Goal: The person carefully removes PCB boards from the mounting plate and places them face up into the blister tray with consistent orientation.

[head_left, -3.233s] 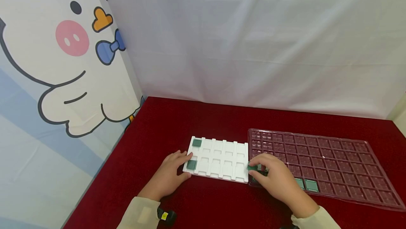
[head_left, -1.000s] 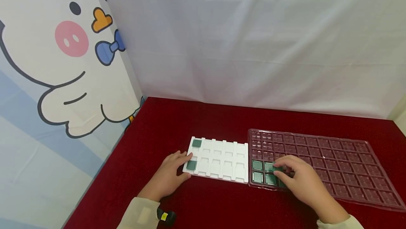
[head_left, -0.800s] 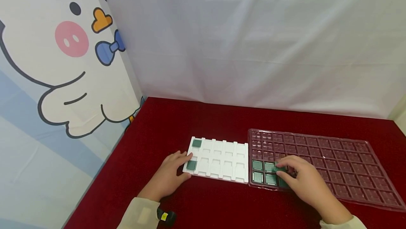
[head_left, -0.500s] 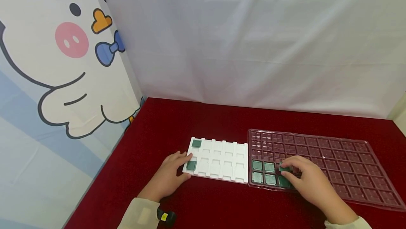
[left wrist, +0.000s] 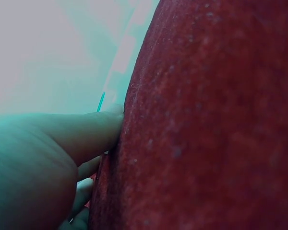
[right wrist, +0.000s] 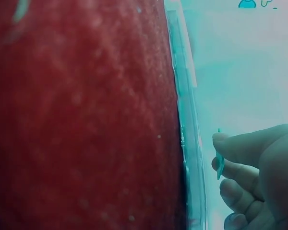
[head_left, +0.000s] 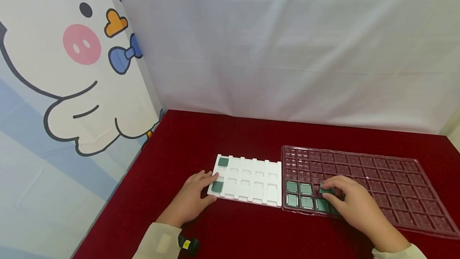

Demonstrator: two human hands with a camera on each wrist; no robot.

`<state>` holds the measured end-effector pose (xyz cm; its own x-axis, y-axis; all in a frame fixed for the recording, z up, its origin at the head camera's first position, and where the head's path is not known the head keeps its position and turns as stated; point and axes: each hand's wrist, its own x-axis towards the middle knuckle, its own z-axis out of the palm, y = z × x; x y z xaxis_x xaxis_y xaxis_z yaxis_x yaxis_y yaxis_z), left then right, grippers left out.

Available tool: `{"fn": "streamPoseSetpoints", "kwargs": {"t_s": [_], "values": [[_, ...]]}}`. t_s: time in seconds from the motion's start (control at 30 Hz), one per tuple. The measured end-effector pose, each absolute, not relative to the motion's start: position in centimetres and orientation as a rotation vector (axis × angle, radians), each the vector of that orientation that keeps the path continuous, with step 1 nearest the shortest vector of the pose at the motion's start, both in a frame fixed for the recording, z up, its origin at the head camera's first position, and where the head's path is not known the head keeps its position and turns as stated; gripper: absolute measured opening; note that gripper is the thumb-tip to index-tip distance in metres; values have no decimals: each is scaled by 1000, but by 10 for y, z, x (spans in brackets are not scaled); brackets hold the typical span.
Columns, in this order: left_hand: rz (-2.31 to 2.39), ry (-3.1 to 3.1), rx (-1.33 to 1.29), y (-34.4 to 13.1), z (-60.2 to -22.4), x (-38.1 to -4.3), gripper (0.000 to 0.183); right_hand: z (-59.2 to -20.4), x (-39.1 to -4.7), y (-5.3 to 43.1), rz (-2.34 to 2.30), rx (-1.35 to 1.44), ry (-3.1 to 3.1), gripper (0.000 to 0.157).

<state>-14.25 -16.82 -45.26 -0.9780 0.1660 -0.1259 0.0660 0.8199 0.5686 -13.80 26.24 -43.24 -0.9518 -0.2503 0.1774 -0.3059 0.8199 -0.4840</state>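
In the head view my right hand point(head_left: 353, 201) pinches a small square green chip point(head_left: 325, 190) between thumb and fingertips, close over the clear plastic tray point(head_left: 395, 179). The right wrist view shows this chip point(right wrist: 220, 165) edge-on between thumb and finger, raised above the tray's side point(right wrist: 192, 143). Several green chips point(head_left: 292, 200) sit in the clear tray's near-left pockets, some partly hidden by the hand. My left hand point(head_left: 192, 199) rests at the left edge of the white tray point(head_left: 251, 179), its thumb point(left wrist: 93, 134) touching the near corner. Two green chips point(head_left: 217, 186) lie in the white tray's left column.
The two trays stand side by side, almost edge to edge, on a dark red cloth-covered table point(head_left: 223, 231). Behind hangs a white curtain point(head_left: 287, 51). At the left is a panel with a cartoon animal point(head_left: 82, 71).
My right hand has moved right from the clear tray's left edge, past the chips there, and lately shifts slightly right with the pinched chip. My left hand and the white tray have stayed put.
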Motion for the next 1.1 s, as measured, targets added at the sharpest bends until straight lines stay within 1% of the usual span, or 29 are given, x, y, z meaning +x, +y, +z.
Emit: {"fn": "streamPoseSetpoints", "kwargs": {"t_s": [1.1], "values": [[873,2836,196,-169,-455,-144,67,-440,-146,263,806,499,-2897,21]]}}
